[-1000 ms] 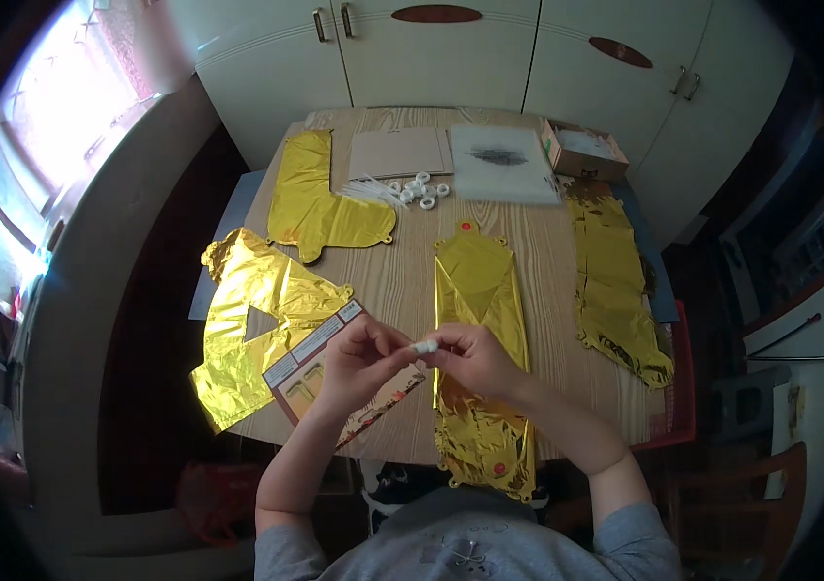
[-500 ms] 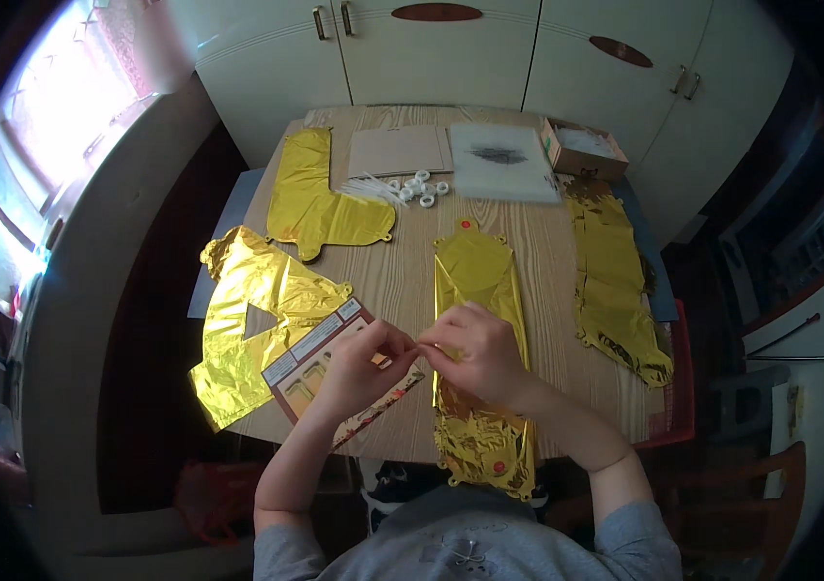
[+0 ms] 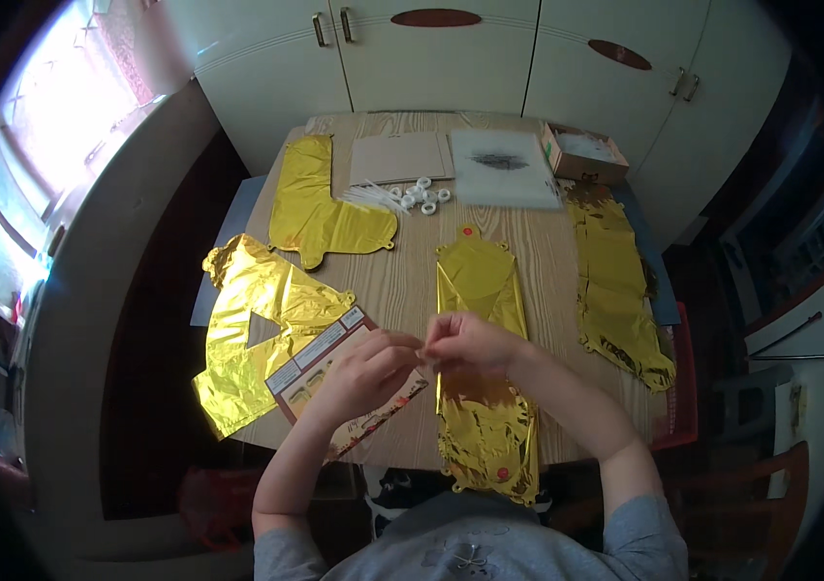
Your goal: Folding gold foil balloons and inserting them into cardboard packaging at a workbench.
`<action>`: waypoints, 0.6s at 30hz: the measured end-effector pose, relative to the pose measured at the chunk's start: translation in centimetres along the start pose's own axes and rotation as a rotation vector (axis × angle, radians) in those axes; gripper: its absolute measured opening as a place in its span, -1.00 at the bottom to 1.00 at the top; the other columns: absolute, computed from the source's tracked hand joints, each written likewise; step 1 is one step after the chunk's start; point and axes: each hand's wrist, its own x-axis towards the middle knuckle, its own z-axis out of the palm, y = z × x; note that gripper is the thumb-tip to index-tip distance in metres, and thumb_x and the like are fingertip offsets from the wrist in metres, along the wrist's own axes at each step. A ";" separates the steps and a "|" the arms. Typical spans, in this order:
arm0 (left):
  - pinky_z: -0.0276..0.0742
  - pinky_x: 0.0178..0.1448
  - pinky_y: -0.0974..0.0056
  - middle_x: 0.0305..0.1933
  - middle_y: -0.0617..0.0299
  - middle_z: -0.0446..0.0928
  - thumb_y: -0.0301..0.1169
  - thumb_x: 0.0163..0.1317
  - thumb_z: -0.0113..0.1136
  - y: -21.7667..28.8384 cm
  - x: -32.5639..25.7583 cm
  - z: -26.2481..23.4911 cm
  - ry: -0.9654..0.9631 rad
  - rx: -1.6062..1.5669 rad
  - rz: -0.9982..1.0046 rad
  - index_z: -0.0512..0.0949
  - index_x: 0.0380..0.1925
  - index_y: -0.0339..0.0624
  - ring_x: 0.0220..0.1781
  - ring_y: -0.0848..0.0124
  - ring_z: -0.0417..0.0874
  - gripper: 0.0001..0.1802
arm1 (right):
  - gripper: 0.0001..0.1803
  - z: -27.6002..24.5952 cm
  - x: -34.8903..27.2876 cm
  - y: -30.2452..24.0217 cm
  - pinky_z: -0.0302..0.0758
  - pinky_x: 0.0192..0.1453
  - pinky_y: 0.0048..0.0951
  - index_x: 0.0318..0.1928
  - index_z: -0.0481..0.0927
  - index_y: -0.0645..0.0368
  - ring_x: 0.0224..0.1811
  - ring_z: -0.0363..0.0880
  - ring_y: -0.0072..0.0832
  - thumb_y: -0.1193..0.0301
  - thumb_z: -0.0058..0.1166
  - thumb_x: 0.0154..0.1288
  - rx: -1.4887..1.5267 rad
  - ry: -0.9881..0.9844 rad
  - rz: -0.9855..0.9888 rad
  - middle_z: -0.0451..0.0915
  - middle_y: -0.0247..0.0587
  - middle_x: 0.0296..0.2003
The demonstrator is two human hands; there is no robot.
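Note:
My left hand and my right hand meet fingertip to fingertip above the middle of the table, each closed in a pinch. Whatever is between the fingers is too small to make out. Beneath my right hand lies a long, flat gold foil balloon with small tabs and a red dot at each end. A printed card with pictures of gold shapes sits under my left hand, which covers part of it. The card overlaps a gold foil balloon shaped like a letter A.
An L-shaped gold foil balloon lies at the far left, another gold foil balloon along the right. At the back are several white tape rolls, white sticks, a grey board, a translucent bag and a small box.
My hands stay together, but the fingers have shifted: my left hand has turned so more of its back shows, and my right fingers are curled more tightly. The balloons have not been moved.

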 end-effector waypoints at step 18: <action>0.02 0.44 -0.24 0.40 -0.25 0.15 0.22 -0.01 0.26 2.7 -10.9 0.9 -0.489 0.534 -0.527 0.25 0.31 -0.23 0.48 -0.15 0.07 0.01 | -0.80 -13.2 16.9 -3.2 0.55 -0.14 -0.12 -0.15 0.60 0.00 -0.21 0.64 -0.10 0.33 -0.03 0.27 -1.564 0.868 -0.387 0.66 -0.11 -0.28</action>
